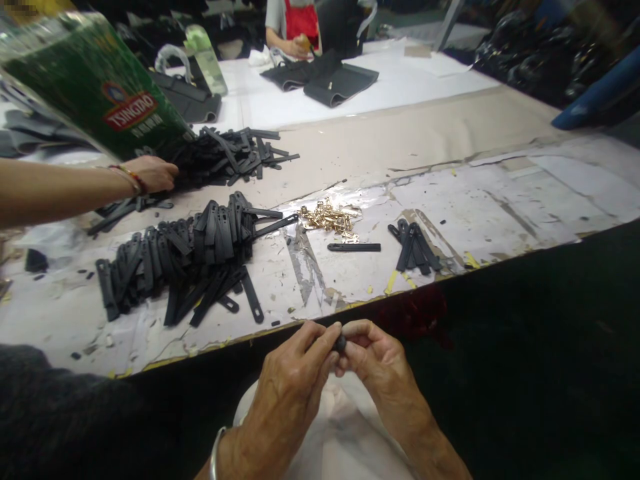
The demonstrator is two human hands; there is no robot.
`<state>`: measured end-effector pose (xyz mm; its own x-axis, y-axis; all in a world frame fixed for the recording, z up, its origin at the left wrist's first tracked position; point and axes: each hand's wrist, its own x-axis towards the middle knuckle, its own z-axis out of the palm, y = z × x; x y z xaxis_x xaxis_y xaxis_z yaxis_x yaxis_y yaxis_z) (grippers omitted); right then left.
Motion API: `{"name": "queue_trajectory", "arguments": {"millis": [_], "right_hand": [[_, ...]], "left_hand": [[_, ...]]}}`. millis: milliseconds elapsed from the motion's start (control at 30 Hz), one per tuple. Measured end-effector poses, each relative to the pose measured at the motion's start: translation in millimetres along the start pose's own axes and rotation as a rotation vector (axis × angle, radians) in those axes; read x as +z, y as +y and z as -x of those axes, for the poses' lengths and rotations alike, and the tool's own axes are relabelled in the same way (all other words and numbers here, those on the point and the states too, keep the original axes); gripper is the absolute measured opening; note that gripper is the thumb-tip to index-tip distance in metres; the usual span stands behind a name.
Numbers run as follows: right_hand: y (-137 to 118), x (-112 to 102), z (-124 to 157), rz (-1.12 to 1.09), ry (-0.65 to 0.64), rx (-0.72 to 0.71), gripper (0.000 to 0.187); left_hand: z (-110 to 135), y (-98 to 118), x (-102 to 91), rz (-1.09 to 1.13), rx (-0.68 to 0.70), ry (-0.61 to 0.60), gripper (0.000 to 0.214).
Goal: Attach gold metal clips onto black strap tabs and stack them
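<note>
Pinching one small black piece (341,344), left hand (295,380) and right hand (377,363) are closed on it near the scuffed, taped bench (500,213) bearing black strap heaps (185,260); dim workshop beyond.

— What's the furniture like?
— A long worktable (500,213), its pale covering scuffed and torn (yellow tape along the near edge).
— And beyond?
— A white-covered tabletop (410,83); the floor (550,373) on the right is dark and dimly lit.
</note>
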<state>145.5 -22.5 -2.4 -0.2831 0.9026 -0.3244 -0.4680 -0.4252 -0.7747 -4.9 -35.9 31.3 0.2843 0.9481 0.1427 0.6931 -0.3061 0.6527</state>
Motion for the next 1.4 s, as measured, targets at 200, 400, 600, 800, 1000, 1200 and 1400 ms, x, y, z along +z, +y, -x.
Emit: {"name": "queue_trajectory", "arguments": {"millis": [200,400,600,800,1000,1200,1400], "right_hand": [[-2,2,-1,-0.049,0.015,0.038,0.014],[-2,5,-2,-0.059,-0.003,0.045,0.014],[-4,7,-2,-0.122,-0.002,0.076,0.014],[-5,7,0,-0.122,-0.013,0.057,0.019],[0,5,0,0.054,0.066,-0.027,0.015],[3,-2,-2,0.260,0.100,-0.046,0.014],[6,-3,-7,0.260,0.108,0.012,0.015]], "left_hand": [[1,-1,1.1,0.026,-0.001,-0.011,0.033],[1,1,-1.0,0.114,-0.030,-0.008,0.031],[0,1,-3.8,0.157,-0.035,-0.020,0.031],[0,3,-6.1,0.149,-0.045,-0.046,0.032],[0,3,-3.3,0.288,-0.131,-0.048,0.029],[-4,-6,2.0,0.831,-0.497,-0.153,0.009],[-6,-14,5.7,0.953,-0.608,-0.211,0.012]]}}
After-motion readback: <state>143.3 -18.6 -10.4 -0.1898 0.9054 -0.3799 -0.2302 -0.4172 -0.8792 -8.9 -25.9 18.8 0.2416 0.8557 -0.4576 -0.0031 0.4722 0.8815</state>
